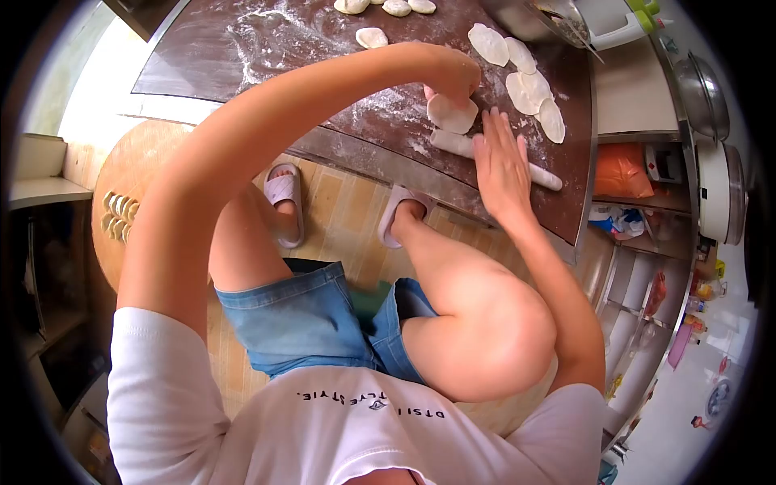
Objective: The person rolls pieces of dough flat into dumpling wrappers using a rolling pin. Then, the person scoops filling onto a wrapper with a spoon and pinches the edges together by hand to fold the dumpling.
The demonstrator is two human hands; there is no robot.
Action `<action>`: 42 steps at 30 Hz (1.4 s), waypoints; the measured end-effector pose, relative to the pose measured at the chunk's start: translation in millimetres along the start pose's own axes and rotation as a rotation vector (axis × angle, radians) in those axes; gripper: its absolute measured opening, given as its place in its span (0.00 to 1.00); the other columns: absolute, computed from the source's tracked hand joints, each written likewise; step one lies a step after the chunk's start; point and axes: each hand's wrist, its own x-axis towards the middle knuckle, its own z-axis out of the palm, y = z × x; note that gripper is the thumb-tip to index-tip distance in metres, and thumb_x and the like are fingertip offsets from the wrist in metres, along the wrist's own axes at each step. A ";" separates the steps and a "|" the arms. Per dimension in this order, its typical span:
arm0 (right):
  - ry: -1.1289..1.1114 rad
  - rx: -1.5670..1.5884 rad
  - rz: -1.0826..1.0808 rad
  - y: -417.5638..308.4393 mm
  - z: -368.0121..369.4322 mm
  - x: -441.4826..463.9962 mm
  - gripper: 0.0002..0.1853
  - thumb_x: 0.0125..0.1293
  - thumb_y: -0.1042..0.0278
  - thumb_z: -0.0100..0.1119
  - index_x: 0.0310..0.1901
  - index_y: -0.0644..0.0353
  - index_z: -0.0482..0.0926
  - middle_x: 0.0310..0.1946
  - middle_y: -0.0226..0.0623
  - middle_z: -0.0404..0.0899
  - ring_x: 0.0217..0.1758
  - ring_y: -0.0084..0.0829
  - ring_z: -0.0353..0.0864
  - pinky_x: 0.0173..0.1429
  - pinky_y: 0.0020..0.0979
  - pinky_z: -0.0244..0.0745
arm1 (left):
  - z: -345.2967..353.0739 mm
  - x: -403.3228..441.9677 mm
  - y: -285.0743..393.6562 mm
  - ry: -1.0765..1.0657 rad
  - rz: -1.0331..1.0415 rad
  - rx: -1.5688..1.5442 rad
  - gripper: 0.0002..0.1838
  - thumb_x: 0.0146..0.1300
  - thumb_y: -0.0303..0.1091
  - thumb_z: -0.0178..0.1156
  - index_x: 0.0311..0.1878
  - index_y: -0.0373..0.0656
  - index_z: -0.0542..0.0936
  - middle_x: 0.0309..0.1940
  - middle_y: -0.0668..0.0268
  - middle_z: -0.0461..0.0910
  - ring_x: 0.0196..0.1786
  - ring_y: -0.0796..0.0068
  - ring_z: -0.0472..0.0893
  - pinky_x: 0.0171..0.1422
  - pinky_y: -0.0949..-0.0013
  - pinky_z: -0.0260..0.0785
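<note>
1. Perhaps the plump dough round (372, 37) on the left of the floured table (186, 73) could dry on its surface if left uncovered.
2. Rightward, the dough wrapper (451, 115) lies under the left hand (454, 79), at the rolling pin (453, 144); uneven pressure or a tug off the turn could leave it lopsided or torn.
3. The rolling pin sits near the table's front edge; an off-centre push could skew it or send it toward that edge.
4. Farther right, the rolled wrappers (529, 92) touch and partly overlap, so thin flour between them could let them stick.
5. As for pose, the left arm arches across the table from a bent elbow, wrist dropped, its fingers curled narrowly on the dough wrapper's far side; how firmly they grip, I cannot tell.
6. The right hand (503, 166) is extended, palm down across the rolling pin's middle, fingers straight and pointing away from the body, not wrapped around it.
</note>
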 end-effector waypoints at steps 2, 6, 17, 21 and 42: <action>0.011 -0.009 -0.029 -0.7 0.6 -5.7 0.26 0.69 0.56 0.37 0.62 0.67 0.61 0.65 0.51 0.57 0.71 0.43 0.50 0.70 0.48 0.44 | 0.5 -5.8 -0.6 -0.049 -0.028 -0.080 0.11 0.49 0.33 0.59 0.34 0.37 0.77 0.28 0.58 0.77 0.30 0.64 0.80 0.30 0.65 0.70; 0.117 -0.086 0.044 21.3 21.2 71.3 0.28 0.70 0.53 0.32 0.63 0.67 0.59 0.65 0.50 0.57 0.71 0.44 0.51 0.71 0.46 0.43 | 1.9 9.5 -6.0 0.040 0.020 0.079 0.12 0.48 0.36 0.58 0.34 0.39 0.79 0.28 0.58 0.79 0.30 0.60 0.78 0.35 0.62 0.69; 0.073 -0.067 0.018 20.9 18.9 61.2 0.27 0.70 0.54 0.34 0.62 0.66 0.62 0.65 0.47 0.58 0.71 0.41 0.52 0.71 0.45 0.44 | -3.9 -5.7 -4.4 0.016 -0.028 -0.089 0.11 0.49 0.36 0.55 0.31 0.37 0.78 0.24 0.55 0.78 0.29 0.62 0.80 0.33 0.62 0.71; 0.060 -0.064 0.087 16.7 18.9 73.6 0.28 0.70 0.53 0.33 0.62 0.65 0.62 0.65 0.47 0.58 0.71 0.41 0.52 0.71 0.44 0.43 | 2.4 8.4 -19.9 0.065 0.077 0.060 0.12 0.48 0.36 0.55 0.31 0.36 0.79 0.25 0.53 0.78 0.33 0.57 0.79 0.38 0.58 0.69; 0.045 0.029 -0.082 7.6 -5.1 -6.3 0.24 0.70 0.58 0.37 0.60 0.66 0.65 0.63 0.48 0.61 0.66 0.44 0.60 0.67 0.41 0.54 | 13.9 -155.8 -65.1 0.730 -0.489 0.084 0.09 0.51 0.32 0.55 0.32 0.36 0.77 0.24 0.55 0.78 0.29 0.59 0.79 0.36 0.62 0.69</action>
